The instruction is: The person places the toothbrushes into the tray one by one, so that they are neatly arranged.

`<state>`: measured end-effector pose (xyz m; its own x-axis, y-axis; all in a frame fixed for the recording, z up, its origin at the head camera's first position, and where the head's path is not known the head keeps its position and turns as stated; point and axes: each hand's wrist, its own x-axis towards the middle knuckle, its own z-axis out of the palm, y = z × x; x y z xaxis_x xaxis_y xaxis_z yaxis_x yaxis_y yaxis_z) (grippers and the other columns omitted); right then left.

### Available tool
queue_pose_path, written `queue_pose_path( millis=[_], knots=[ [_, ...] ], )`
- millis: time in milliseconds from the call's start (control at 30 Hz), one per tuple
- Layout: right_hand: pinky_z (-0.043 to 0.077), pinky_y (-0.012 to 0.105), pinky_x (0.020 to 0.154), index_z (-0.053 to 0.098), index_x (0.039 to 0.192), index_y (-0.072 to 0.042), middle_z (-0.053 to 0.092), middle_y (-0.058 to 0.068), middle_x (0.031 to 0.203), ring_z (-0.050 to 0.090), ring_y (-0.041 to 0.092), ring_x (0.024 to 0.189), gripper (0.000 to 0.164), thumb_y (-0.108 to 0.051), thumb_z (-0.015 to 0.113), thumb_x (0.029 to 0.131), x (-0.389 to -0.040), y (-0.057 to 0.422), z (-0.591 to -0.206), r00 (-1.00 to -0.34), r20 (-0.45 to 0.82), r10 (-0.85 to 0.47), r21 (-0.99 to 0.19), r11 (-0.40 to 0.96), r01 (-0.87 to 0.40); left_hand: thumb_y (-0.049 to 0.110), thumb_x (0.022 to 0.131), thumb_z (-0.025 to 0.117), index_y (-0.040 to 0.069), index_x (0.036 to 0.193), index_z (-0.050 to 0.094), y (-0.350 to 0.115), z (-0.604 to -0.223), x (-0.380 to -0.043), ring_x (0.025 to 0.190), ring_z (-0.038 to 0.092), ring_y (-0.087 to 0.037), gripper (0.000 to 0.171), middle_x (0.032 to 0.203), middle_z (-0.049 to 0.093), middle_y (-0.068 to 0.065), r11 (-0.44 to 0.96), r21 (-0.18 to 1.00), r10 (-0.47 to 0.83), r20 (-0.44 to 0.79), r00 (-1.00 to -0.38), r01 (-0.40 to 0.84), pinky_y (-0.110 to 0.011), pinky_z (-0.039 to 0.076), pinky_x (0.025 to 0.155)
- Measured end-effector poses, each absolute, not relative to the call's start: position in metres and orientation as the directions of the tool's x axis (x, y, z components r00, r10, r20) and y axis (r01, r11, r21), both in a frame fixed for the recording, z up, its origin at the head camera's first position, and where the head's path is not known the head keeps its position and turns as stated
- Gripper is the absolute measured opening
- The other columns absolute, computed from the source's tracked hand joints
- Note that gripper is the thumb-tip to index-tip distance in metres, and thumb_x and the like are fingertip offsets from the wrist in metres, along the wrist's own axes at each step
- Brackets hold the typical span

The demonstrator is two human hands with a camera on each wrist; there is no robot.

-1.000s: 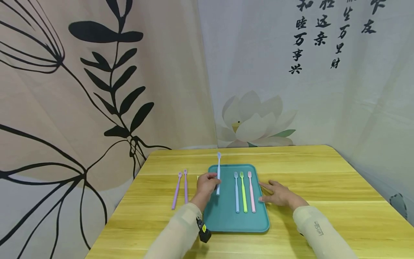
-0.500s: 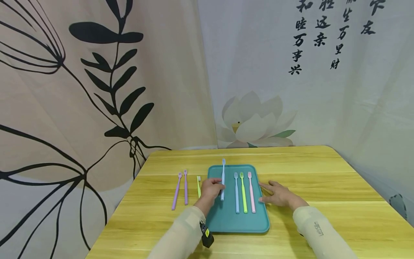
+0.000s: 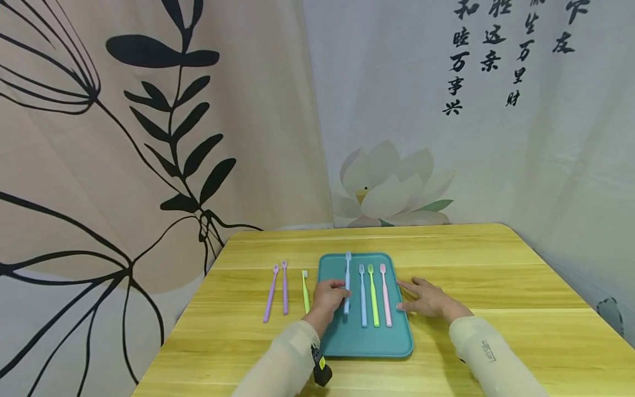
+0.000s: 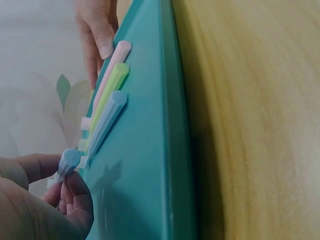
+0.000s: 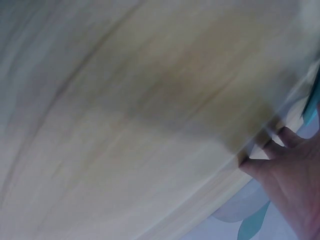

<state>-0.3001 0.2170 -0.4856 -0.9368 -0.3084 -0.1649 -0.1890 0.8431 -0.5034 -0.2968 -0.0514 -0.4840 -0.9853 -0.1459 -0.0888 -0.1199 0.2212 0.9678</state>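
My left hand (image 3: 329, 298) pinches a blue toothbrush (image 3: 348, 275) by its handle between thumb and fingers, over the left half of a teal tray (image 3: 367, 344). In the left wrist view this toothbrush (image 4: 69, 161) appears raised off the tray floor. To its right on the tray lie a second blue toothbrush (image 3: 363, 298), a green toothbrush (image 3: 373, 298) and a pink toothbrush (image 3: 386, 298), side by side with heads at the far end. My right hand (image 3: 429, 298) rests at the tray's right edge, fingers spread and holding nothing.
Left of the tray, a purple toothbrush (image 3: 270, 295), another purple toothbrush (image 3: 285, 289) and a green toothbrush (image 3: 305, 292) lie on the wooden table (image 3: 496, 264). A patterned curtain (image 3: 268, 110) hangs behind the table's far edge.
My left hand has moved right and nearer with the blue toothbrush, further over the tray. The green toothbrush left of the tray has come into view. My right hand stays put.
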Motion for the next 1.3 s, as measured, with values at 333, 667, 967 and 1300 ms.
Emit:
queue_pose_path(
  millis=[333,667,967,1300],
  knots=[
    [0.019,0.076,0.104,0.039,0.153,-0.014,0.023,0.036,0.153,0.024,0.059,0.136,0.078,-0.053,0.065,0.091,-0.300,0.216,-0.487,-0.937,-0.162,-0.311,-0.494,0.847,-0.195,-0.003,0.080,0.073,-0.004,0.105,0.072,-0.046,-0.489,-0.293,0.069,0.059,-0.016,0.026,0.090,0.066,-0.009,0.254,0.959,-0.144,-0.094,-0.985,-0.129,-0.028,0.051,0.061],
    [0.017,0.076,0.104,0.039,0.153,-0.014,0.022,0.036,0.153,0.023,0.060,0.136,0.079,-0.054,0.065,0.091,-0.300,0.218,-0.488,-0.936,-0.161,-0.312,-0.499,0.844,-0.196,-0.003,0.079,0.075,-0.002,0.105,0.073,-0.043,-0.491,-0.290,0.070,0.059,-0.016,0.026,0.089,0.066,-0.008,0.291,0.943,-0.162,-0.118,-0.980,-0.162,-0.029,0.051,0.062],
    [0.018,0.076,0.104,0.039,0.153,-0.015,0.022,0.035,0.153,0.024,0.059,0.136,0.079,-0.055,0.065,0.090,-0.300,0.218,-0.488,-0.937,-0.158,-0.313,-0.499,0.844,-0.198,-0.003,0.077,0.076,-0.002,0.098,0.074,-0.041,-0.491,-0.290,0.064,0.058,-0.014,0.021,0.081,0.065,-0.006,0.332,0.930,-0.161,-0.110,-0.981,-0.159,-0.027,0.049,0.057],
    [0.016,0.077,0.104,0.039,0.153,-0.014,0.022,0.036,0.153,0.023,0.060,0.136,0.079,-0.055,0.065,0.090,-0.299,0.218,-0.487,-0.935,-0.152,-0.319,-0.497,0.842,-0.207,0.001,0.076,0.079,0.000,0.094,0.075,-0.038,-0.487,-0.290,0.062,0.059,-0.014,0.018,0.076,0.065,-0.004,0.437,0.883,-0.187,-0.096,-0.978,-0.170,-0.029,0.050,0.057]
  ],
)
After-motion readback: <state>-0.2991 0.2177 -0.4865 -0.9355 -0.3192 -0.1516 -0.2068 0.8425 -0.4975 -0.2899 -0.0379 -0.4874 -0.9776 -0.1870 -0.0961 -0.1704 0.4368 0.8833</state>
